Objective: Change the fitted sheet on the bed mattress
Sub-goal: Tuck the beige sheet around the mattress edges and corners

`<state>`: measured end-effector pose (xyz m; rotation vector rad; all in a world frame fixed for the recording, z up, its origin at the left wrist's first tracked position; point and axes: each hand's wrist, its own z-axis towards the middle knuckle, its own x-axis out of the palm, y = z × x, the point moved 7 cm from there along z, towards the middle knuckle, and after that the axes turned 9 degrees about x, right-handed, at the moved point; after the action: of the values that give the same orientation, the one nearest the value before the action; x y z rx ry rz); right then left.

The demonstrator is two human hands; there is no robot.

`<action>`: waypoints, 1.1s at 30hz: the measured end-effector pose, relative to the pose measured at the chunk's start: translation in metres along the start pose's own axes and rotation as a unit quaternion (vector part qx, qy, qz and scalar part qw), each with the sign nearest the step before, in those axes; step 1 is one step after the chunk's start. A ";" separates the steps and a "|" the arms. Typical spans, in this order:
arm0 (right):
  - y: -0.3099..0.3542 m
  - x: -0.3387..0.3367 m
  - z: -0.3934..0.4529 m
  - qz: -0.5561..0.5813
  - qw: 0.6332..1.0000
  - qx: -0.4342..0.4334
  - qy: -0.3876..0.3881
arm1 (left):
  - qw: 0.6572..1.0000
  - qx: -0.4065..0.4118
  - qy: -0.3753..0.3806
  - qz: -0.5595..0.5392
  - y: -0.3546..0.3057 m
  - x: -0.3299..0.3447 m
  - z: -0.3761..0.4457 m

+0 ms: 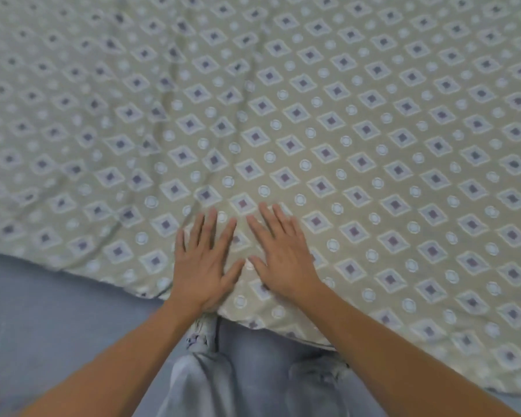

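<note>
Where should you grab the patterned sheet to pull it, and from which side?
Probably the near edge of the sheet, just in front of the person's legs. There the cloth ends and hangs free, so fingers can curl under it from the person's own side. In the middle it lies flat, with only shallow creases, and offers nothing to pinch. Right now the left hand and right hand press flat on top.

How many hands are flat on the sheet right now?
2. The left hand and the right hand lie side by side, fingers spread, pressing the patterned sheet near its front edge.
</note>
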<state>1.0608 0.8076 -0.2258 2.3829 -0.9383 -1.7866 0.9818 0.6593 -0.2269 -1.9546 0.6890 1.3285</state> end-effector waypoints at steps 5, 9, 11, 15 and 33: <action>0.016 0.010 -0.031 -0.036 0.999 0.020 -0.032 | 0.999 0.030 -0.022 0.013 0.025 -0.008 -0.035; 0.037 -0.005 -0.016 -0.039 0.999 0.023 -0.008 | 1.000 -0.010 -0.023 -0.002 0.046 -0.024 -0.046; 0.059 -0.013 0.000 -0.034 0.999 0.007 0.005 | 0.997 -0.059 -0.030 -0.027 0.060 -0.037 -0.053; 0.118 -0.047 0.027 -0.005 0.998 -0.043 0.035 | 0.986 -0.136 -0.073 -0.061 0.086 -0.094 -0.069; 0.291 -0.341 -0.139 0.082 0.973 -0.214 0.023 | 0.938 -0.271 -0.205 -0.066 0.029 -0.437 -0.262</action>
<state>0.9965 0.6837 0.2218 2.0097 -0.6402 -1.6618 0.9640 0.4644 0.2441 -1.9749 -0.0229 1.9031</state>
